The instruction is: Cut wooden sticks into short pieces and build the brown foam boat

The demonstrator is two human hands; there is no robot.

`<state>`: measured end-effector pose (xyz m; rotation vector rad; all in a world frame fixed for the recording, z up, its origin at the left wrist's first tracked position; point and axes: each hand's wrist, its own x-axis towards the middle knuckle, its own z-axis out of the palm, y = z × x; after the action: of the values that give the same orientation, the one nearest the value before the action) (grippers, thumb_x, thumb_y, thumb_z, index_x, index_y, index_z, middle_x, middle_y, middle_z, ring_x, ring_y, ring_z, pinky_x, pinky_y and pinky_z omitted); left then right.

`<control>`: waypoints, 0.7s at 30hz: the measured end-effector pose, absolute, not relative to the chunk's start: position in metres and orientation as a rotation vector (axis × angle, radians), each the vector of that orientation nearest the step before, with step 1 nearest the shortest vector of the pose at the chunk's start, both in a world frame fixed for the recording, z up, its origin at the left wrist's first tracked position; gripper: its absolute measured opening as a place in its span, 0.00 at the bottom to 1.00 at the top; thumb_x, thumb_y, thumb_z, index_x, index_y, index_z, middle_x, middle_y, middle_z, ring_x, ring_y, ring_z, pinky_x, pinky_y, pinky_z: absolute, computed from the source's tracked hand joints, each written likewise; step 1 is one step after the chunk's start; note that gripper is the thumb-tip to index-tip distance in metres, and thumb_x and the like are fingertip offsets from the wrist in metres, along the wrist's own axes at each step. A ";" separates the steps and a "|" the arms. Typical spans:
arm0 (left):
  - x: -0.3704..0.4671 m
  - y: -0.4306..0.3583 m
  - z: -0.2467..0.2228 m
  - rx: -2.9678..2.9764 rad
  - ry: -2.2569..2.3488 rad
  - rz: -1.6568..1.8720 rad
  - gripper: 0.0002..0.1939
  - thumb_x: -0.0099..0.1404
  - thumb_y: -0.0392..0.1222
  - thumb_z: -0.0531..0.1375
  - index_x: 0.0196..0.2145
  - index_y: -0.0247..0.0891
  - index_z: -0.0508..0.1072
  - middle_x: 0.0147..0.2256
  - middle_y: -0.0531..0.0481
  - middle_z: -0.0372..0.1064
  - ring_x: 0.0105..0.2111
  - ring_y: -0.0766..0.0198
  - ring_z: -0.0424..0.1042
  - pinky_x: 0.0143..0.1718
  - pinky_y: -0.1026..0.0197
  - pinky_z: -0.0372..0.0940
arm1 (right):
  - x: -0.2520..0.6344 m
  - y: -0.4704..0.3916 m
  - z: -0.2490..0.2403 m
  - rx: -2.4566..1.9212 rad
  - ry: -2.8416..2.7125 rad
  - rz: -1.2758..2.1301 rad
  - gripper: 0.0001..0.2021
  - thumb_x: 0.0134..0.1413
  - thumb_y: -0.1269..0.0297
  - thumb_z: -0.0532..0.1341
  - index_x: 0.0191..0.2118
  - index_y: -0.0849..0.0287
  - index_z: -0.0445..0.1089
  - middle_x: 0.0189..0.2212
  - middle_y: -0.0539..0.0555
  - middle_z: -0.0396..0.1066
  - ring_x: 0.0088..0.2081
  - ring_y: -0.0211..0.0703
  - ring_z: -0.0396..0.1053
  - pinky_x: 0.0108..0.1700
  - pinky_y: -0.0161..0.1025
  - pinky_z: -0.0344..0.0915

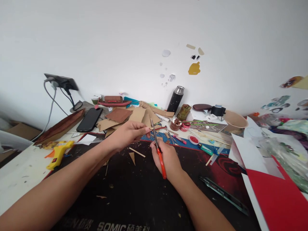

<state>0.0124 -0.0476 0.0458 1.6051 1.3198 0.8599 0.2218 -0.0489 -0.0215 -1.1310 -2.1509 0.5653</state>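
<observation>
Left hand (132, 131): fingers pinching a thin, pale wooden stick (151, 128), mid-scene over the black printed mat (134, 192) | Right hand (170, 157): fingers curled round red-handled metal scissors (159, 155) | From here I'd steady the stick — blades square, fingertips clear.

I see a pair of scissors (162, 163) near the middle of the frame, gripped in the right hand (170, 157). The orange-red handle slants toward the bottom edge, while the slim metal blades point up and slightly left; how far they are parted, I can't make out. Level with the blades, a thin pale stick (151, 128) pokes out rightward from the pinched fingertips of the left hand (133, 131), lying roughly flat. Most of it is hidden, and whether it touches the steel I can't tell.
</observation>
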 end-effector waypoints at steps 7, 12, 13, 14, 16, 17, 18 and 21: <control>0.012 -0.048 0.040 2.193 1.620 0.858 0.23 0.77 0.54 0.53 0.30 0.39 0.75 0.21 0.54 0.64 0.23 0.63 0.62 0.27 0.61 0.51 | 0.221 -0.045 -0.022 -1.167 -2.149 0.715 0.09 0.70 0.60 0.57 0.42 0.55 0.73 0.37 0.60 0.82 0.42 0.56 0.83 0.48 0.46 0.74; -0.001 -0.046 0.033 2.837 1.702 0.692 0.16 0.77 0.43 0.52 0.37 0.40 0.79 0.25 0.50 0.73 0.23 0.61 0.66 0.25 0.59 0.50 | 0.223 -0.046 -0.019 -1.135 -2.121 0.812 0.10 0.69 0.56 0.61 0.46 0.54 0.76 0.41 0.58 0.83 0.43 0.55 0.82 0.49 0.47 0.74; -0.003 -0.045 0.032 2.932 1.684 0.659 0.16 0.77 0.40 0.52 0.37 0.40 0.79 0.26 0.50 0.74 0.24 0.61 0.67 0.25 0.59 0.50 | 0.223 -0.046 -0.019 -1.120 -2.110 0.839 0.11 0.69 0.55 0.62 0.47 0.54 0.76 0.43 0.58 0.84 0.44 0.55 0.82 0.50 0.47 0.73; -0.005 -0.045 0.031 3.008 1.666 0.638 0.16 0.76 0.37 0.51 0.38 0.40 0.79 0.27 0.50 0.75 0.24 0.60 0.68 0.25 0.59 0.50 | 0.223 -0.046 -0.019 -1.106 -2.099 0.864 0.11 0.69 0.54 0.63 0.48 0.54 0.76 0.44 0.58 0.84 0.45 0.54 0.82 0.51 0.46 0.73; -0.006 -0.044 0.031 3.094 1.642 0.623 0.17 0.76 0.34 0.50 0.39 0.40 0.79 0.27 0.50 0.75 0.24 0.60 0.68 0.25 0.58 0.50 | 0.223 -0.046 -0.019 -1.098 -2.085 0.906 0.12 0.68 0.54 0.65 0.50 0.54 0.77 0.44 0.57 0.83 0.45 0.53 0.82 0.51 0.45 0.72; -0.006 -0.045 0.030 3.094 1.645 0.630 0.17 0.76 0.34 0.50 0.39 0.40 0.79 0.26 0.50 0.74 0.24 0.60 0.68 0.25 0.58 0.50 | 0.223 -0.046 -0.019 -1.105 -2.079 0.924 0.12 0.67 0.54 0.65 0.49 0.54 0.77 0.42 0.56 0.83 0.43 0.52 0.82 0.49 0.44 0.72; -0.004 -0.045 0.030 3.065 1.660 0.645 0.17 0.77 0.36 0.51 0.38 0.40 0.79 0.26 0.50 0.74 0.24 0.61 0.68 0.25 0.58 0.49 | 0.222 -0.047 -0.019 -1.114 -2.075 0.939 0.11 0.67 0.54 0.66 0.48 0.54 0.77 0.38 0.55 0.83 0.41 0.51 0.81 0.47 0.43 0.72; 0.002 -0.048 0.030 2.845 1.737 0.718 0.18 0.78 0.44 0.52 0.35 0.41 0.78 0.24 0.50 0.74 0.23 0.61 0.68 0.25 0.59 0.47 | 0.220 -0.048 -0.017 -1.153 -2.065 0.964 0.10 0.69 0.55 0.64 0.40 0.55 0.75 0.31 0.52 0.79 0.36 0.48 0.79 0.43 0.40 0.69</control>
<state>0.0017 -0.0482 0.0299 2.8453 1.7366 0.7185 0.2204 -0.0484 -0.0166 -1.1527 -2.0651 0.9641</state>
